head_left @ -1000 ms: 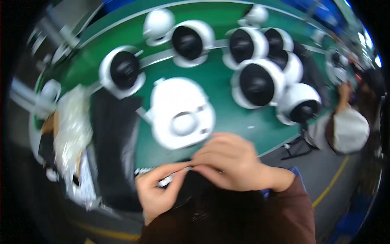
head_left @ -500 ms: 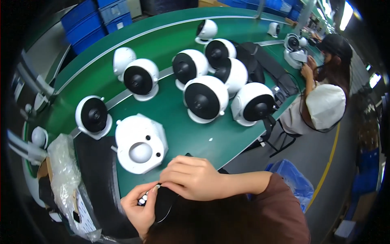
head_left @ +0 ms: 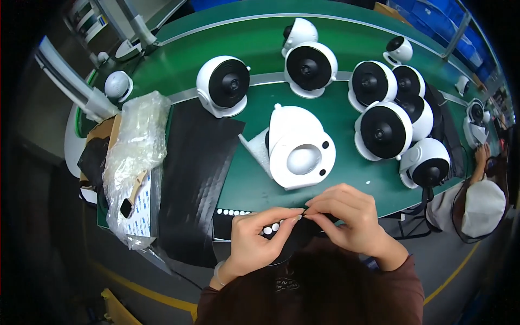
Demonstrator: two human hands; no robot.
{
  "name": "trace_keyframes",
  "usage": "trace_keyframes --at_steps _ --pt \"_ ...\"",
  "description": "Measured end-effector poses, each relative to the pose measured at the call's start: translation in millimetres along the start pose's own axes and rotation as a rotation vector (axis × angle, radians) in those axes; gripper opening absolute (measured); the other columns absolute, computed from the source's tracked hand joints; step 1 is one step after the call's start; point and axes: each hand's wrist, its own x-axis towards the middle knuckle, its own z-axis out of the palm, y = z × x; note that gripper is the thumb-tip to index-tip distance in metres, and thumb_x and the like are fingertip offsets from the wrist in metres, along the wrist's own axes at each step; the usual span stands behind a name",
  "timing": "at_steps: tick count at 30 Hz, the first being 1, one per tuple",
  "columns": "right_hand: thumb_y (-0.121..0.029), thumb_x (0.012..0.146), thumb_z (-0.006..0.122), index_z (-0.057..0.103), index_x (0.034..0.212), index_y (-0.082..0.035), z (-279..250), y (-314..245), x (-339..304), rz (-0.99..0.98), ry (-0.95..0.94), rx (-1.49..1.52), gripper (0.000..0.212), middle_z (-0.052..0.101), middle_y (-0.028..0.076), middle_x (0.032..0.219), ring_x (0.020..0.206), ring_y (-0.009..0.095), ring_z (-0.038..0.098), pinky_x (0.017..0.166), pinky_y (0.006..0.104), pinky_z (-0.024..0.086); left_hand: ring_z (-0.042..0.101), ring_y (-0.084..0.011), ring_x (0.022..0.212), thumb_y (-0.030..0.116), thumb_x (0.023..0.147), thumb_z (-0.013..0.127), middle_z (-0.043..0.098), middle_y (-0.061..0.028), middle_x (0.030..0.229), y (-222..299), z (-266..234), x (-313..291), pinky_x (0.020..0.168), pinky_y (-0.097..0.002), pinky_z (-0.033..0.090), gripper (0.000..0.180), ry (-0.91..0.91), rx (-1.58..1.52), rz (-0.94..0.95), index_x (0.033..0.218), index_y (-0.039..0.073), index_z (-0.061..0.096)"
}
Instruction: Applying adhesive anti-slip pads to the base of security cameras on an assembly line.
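At the table's near edge my left hand (head_left: 254,238) is closed in a pinch on a black sheet with round white dots (head_left: 233,212), and more dots show under its fingers. My right hand (head_left: 349,214) pinches close against the left fingertips; what lies between its fingers is too small to make out. Just beyond both hands a white device (head_left: 292,122) lies tipped over, its underside facing me. That underside has a round hollow and two small black round spots (head_left: 325,145).
Several white round devices with black fronts (head_left: 383,131) stand behind and to the right. Black matting (head_left: 197,162) lies to the left, beside clear plastic wrapping (head_left: 138,135) with a watch (head_left: 132,195) on it. Another person (head_left: 476,184) sits at the far right.
My view has swung to the left, so the table things appear further right. Both hands stay pinched close together, and more of the dotted sheet now shows left of my left hand.
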Motion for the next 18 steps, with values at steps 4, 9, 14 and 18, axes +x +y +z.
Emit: trace_keyframes --at_steps 4,9,14,18 --pt "-0.004 0.064 0.068 0.059 0.073 -0.006 -0.6 -4.0 5.2 -0.011 -0.034 0.000 0.013 0.061 0.004 0.079 0.070 0.020 0.059 0.055 0.0285 0.046 0.064 -0.0102 0.065 0.000 0.074 0.062 0.067 -0.0083 0.075 -10.4 -7.8 -1.3 0.057 -0.0187 0.046 0.021 -0.061 0.015 0.057 0.096 0.002 0.063" --pt "0.004 0.060 0.066 0.060 0.073 -0.001 -23.5 -11.6 24.9 -0.005 0.158 -0.032 0.015 0.058 0.018 0.103 0.089 0.031 0.057 0.075 0.0345 0.045 0.060 -0.0121 0.082 -0.009 0.073 0.058 0.065 -0.0095 0.083 -6.0 -9.6 1.7 0.073 -0.0201 0.043 0.067 0.030 -0.165 -0.151 0.132 0.002 0.027" --pt "-0.001 0.072 0.062 0.058 0.077 0.000 2.2 1.0 55.9 0.087 0.194 -0.023 0.007 0.058 0.017 0.106 0.093 0.023 0.057 0.081 0.0298 0.042 0.065 -0.0142 0.066 -0.002 0.072 0.060 0.065 -0.0120 0.070 -13.8 -6.2 7.7 0.064 -0.0203 0.046 0.071 0.016 -0.032 -0.007 0.135 0.001 0.025" --pt "0.000 0.072 0.062 0.058 0.077 0.001 10.0 2.9 62.0 0.080 0.173 -0.021 0.006 0.060 0.015 0.102 0.089 0.021 0.058 0.078 0.0283 0.043 0.066 -0.0198 0.066 -0.002 0.072 0.059 0.065 -0.0129 0.070 -21.3 -1.7 8.8 0.065 -0.0225 0.047 0.070 0.024 -0.021 0.063 0.134 0.002 0.027"
